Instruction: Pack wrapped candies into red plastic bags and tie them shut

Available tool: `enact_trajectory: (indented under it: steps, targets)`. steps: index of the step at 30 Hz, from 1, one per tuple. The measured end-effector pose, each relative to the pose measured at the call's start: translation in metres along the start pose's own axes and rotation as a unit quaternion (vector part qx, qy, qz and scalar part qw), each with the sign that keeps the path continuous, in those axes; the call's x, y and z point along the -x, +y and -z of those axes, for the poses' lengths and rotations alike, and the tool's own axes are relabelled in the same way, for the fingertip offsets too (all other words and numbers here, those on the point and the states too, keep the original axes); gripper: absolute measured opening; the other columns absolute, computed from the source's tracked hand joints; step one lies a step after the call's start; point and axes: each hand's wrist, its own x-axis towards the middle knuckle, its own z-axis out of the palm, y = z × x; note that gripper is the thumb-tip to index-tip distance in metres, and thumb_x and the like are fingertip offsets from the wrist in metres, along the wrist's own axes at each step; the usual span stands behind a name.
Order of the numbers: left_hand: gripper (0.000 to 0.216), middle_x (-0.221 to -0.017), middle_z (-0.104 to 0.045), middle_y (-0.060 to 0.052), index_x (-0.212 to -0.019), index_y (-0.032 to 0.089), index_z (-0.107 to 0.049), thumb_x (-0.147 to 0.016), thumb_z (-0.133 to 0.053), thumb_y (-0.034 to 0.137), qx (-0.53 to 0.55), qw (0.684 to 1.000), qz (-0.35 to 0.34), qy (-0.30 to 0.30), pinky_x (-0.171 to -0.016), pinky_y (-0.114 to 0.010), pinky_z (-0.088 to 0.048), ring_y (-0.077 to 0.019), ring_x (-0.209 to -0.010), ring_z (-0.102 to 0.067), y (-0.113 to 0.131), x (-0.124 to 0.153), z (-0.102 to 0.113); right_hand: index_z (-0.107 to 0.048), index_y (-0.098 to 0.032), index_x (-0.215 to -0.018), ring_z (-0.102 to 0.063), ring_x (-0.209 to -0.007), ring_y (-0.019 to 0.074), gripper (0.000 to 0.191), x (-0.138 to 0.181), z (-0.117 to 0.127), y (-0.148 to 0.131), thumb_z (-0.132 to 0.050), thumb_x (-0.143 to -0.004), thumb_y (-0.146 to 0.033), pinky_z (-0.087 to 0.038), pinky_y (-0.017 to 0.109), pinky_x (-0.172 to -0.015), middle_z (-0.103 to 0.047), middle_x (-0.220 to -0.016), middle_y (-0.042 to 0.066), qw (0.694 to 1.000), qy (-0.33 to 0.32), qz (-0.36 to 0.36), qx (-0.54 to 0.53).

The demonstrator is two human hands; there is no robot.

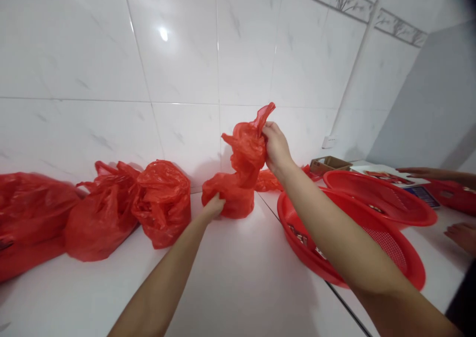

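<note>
Bare white counter [238,277] lies open below both hands, ending at the tiled wall just behind the fingers. Right of the fingers sit two red baskets [372,238], contents unclear. The left hand [214,207] presses the red bag [238,183] at its base; the right hand [274,146], raised, pinches its bunched top shut.

Bright overhead light, glare on wall tiles [163,33], wide-angle edge distortion.

held bag [238,178] on counter [238,272] | tied bags [161,200] left | baskets [379,198] right
</note>
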Motion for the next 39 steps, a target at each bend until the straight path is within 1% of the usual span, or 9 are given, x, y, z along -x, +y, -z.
enact_trajectory:
  steps: [4,6,10,14,18,24,29,34,39]
  targets:
    - [0.062,-0.14,-0.049,-0.014,-0.148,0.028,-0.027,-0.094,-0.036,0.055,0.153,0.986,-0.015,-0.064,-0.07,-0.036,-0.057,-0.023,-0.09,-0.067,0.015,0.064,0.022,-0.052,-0.024,-0.087,-0.044,-0.05,0.0096,0.009,0.065,0.009,-0.001,-0.054,-0.08,-0.029,-0.032,0.02,-0.047,-0.05,-0.06,-0.006,0.995,-0.019,-0.084,0.039]
    - [0.06,-0.142,-0.049,-0.011,-0.145,0.031,-0.033,-0.092,-0.036,0.058,0.28,0.953,-0.045,-0.108,-0.074,-0.035,-0.056,-0.0241,-0.099,-0.065,0.022,0.097,0.026,-0.055,-0.024,-0.088,-0.046,-0.051,0.0102,0.009,0.104,0.011,0.004,-0.056,-0.081,-0.029,-0.031,0.02,-0.046,-0.053,-0.062,-0.006,0.991,-0.033,-0.132,0.018]
    - [0.041,-0.106,-0.069,-0.01,-0.106,0.017,-0.066,-0.072,-0.074,0.038,0.414,0.899,-0.047,-0.138,-0.074,-0.031,-0.05,-0.0236,-0.092,-0.062,0.019,0.142,0.016,-0.056,-0.025,-0.096,-0.055,-0.062,0.0133,0.018,0.17,0.012,0.019,-0.06,-0.082,-0.034,-0.042,0.024,-0.054,-0.061,-0.078,-0.002,0.973,-0.032,-0.19,-0.124]
    - [0.027,-0.064,-0.061,0.0,-0.072,0.015,-0.062,-0.074,-0.07,0.041,0.428,0.896,-0.004,-0.121,-0.055,-0.024,-0.04,-0.0122,-0.058,-0.051,-0.015,0.162,0.021,-0.053,-0.027,-0.105,-0.059,-0.068,0.0154,0.032,0.198,0.032,0.02,-0.065,-0.077,-0.034,-0.047,0.028,-0.061,-0.065,-0.09,-0.001,0.97,0.095,-0.161,-0.156]
    - [0.035,-0.057,-0.049,0.005,-0.066,0.017,-0.054,-0.076,-0.068,0.048,0.417,0.903,0.034,-0.095,-0.049,-0.021,-0.035,-0.0085,-0.05,-0.04,-0.049,0.175,0.042,-0.054,-0.025,-0.098,-0.058,-0.065,0.0139,0.029,0.21,0.052,0.012,-0.07,-0.075,-0.034,-0.047,0.026,-0.059,-0.063,-0.079,-0.003,0.971,0.151,-0.126,-0.136]
    - [0.038,-0.096,-0.063,-0.002,-0.1,0.022,-0.062,-0.078,-0.062,0.053,0.258,0.954,-0.006,0.151,-0.078,-0.029,-0.047,-0.0185,-0.088,-0.059,-0.036,0.197,0.032,-0.056,-0.024,-0.099,-0.057,-0.065,0.0111,0.024,0.235,0.044,0.021,-0.062,-0.084,-0.041,-0.045,0.021,-0.057,-0.064,-0.084,-0.001,0.983,0.095,-0.145,-0.062]
    - [0.04,-0.1,-0.066,-0.005,-0.109,0.022,-0.059,-0.075,-0.068,0.04,0.227,0.97,-0.085,0.005,-0.077,-0.033,-0.051,-0.0199,-0.084,-0.063,0.002,0.216,-0.003,-0.063,-0.023,-0.105,-0.061,-0.085,0.0148,0.025,0.258,0.019,0.019,-0.056,-0.089,-0.04,-0.05,0.027,-0.072,-0.065,-0.096,0.002,0.988,-0.031,-0.149,0.021]
    - [0.022,-0.086,-0.071,-0.004,-0.093,0.018,-0.066,-0.078,-0.065,0.034,0.321,0.945,-0.046,0.041,-0.067,-0.029,-0.051,-0.019,-0.076,-0.064,0.006,0.212,-0.007,-0.043,-0.031,-0.137,-0.048,-0.122,0.0205,0.062,0.283,0.016,0.016,-0.061,-0.079,-0.018,-0.042,0.039,-0.102,-0.051,-0.134,0.004,0.969,-0.124,-0.025,0.21]
    - [0.025,-0.075,-0.071,0.001,-0.087,0.019,-0.066,-0.063,-0.073,0.021,0.541,0.835,0.089,0.047,-0.062,-0.022,-0.053,-0.0136,-0.065,-0.065,-0.031,0.21,0.032,-0.048,-0.029,-0.131,-0.059,-0.085,0.014,0.067,0.285,0.068,0.033,-0.047,-0.068,-0.004,-0.051,0.031,-0.077,-0.056,-0.118,0.005,0.934,-0.187,-0.137,0.271]
